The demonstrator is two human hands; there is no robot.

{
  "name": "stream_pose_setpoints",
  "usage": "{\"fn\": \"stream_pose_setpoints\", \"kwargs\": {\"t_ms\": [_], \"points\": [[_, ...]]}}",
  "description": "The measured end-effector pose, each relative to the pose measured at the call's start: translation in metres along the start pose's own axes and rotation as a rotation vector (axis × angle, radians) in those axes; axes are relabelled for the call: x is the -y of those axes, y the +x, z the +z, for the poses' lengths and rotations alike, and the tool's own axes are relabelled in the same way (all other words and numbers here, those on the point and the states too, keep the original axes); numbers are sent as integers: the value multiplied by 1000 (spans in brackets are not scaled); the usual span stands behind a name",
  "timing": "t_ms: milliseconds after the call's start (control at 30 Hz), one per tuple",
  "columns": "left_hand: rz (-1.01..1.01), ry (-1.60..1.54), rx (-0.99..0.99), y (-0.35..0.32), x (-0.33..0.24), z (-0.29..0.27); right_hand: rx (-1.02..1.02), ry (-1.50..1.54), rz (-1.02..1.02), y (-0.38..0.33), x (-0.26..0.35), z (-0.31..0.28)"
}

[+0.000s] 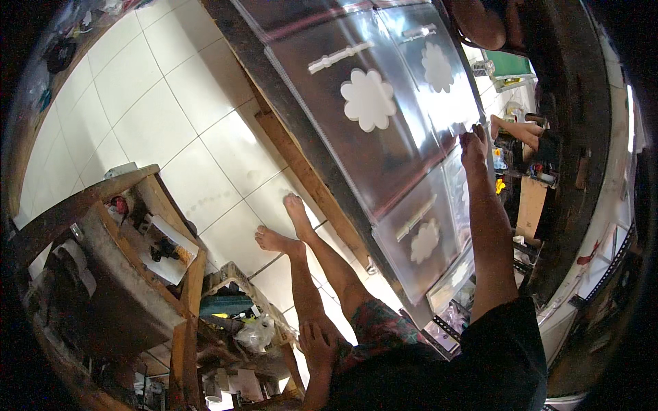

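Note:
A large, shiny see-through plastic sheet (301,82) lies over the dark table on my right, with seams dividing it into panels. White scalloped flower shapes (369,101) and narrow white bars (340,57) show on several panels. My right hand (474,147) reaches forward to the sheet's right edge and touches it there. Its fingers are stretched out, and strong glare lies beside them. Down by my knee, my left hand (319,346) rests on my leg with the fingers spread and nothing in them.
Wooden frame furniture (181,342) stands at lower left, near a crate with a clear plastic bag (257,333). My bare feet (281,240) are on white floor tiles (199,96). Beyond the table at right are another person's bare feet (517,130) and a brown board (531,209).

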State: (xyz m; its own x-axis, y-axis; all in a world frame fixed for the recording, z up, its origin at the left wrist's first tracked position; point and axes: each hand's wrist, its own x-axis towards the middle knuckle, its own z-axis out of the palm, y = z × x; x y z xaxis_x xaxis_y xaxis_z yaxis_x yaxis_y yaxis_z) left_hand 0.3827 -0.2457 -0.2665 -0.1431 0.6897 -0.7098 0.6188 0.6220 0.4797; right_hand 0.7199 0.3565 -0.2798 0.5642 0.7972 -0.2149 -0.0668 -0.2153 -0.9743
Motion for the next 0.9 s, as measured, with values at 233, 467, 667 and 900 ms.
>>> {"fn": "stream_pose_setpoints", "kwargs": {"t_ms": [233, 467, 667, 900], "points": [[-15, 9, 72, 15, -8, -18, 299, -1052, -564, 126, -37, -91], [-11, -1, 94, 17, -8, -22, 193, -573, -551, 122, -47, -70], [-44, -2, 105, 15, -21, -31, 82, -180, -121, 55, -5, -1], [-2, 52, 83, 14, -20, -29, 83, -500, -313, 65, -10, -9]]}}
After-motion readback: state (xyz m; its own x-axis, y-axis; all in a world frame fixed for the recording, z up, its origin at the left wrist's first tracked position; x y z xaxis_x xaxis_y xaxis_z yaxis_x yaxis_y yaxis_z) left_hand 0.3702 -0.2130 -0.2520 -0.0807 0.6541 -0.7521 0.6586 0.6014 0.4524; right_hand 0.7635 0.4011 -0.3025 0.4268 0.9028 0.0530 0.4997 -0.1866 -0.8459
